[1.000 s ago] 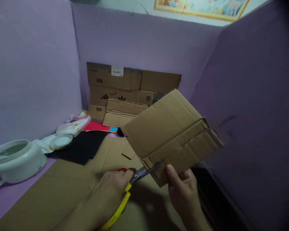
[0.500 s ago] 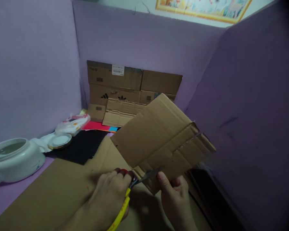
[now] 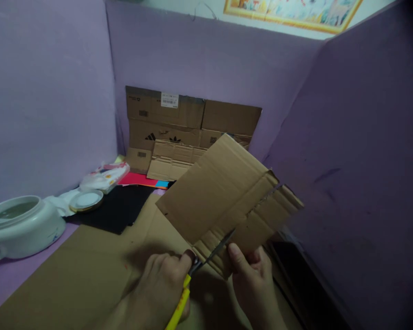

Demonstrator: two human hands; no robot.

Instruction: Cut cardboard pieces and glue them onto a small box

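My left hand (image 3: 163,284) is closed round a pair of scissors (image 3: 181,305) with yellow on the handle. One dark blade lies over the face of a brown cardboard piece (image 3: 216,188), near its lower corner; the other blade is hidden behind it. My right hand (image 3: 253,279) pinches the cardboard's lower edge, thumb on the near face. The piece is tilted in the air, with creases and a ragged slit running in from its right edge.
A flat cardboard sheet (image 3: 86,270) covers the table. At the left are a white pot (image 3: 27,233), a lid (image 3: 86,200), a black sheet (image 3: 113,211) and a plastic packet (image 3: 105,176). Flattened boxes (image 3: 165,112) lean against the purple back wall.
The cardboard has shifted slightly left. My left hand and the scissors have moved a little down and right, and the visible blade lies more steeply across the cardboard.
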